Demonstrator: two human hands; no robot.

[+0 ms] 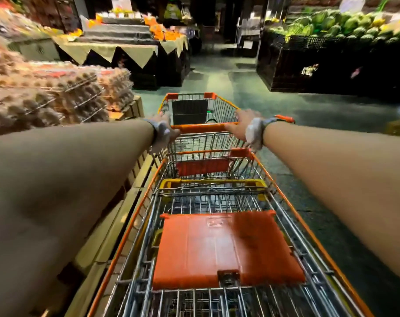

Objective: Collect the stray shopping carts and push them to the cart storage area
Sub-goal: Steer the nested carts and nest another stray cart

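Carts [217,202] of shiny metal wire with smooth orange plastic handle [201,128] and matt seat flap [217,248]; rough wooden crates [135,108]; clear glossy plastic egg trays [80,88]; dull paper skirting [107,51]

Both hands, left [165,130] and right [242,125], on orange handle [201,128] of nested carts [208,225]; eggs [57,94] left, melons [331,26] right.

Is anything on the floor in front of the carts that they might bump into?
Nothing visible blocks the aisle floor ahead of the front cart. The egg display stands close on the left and the watermelon stand farther right.
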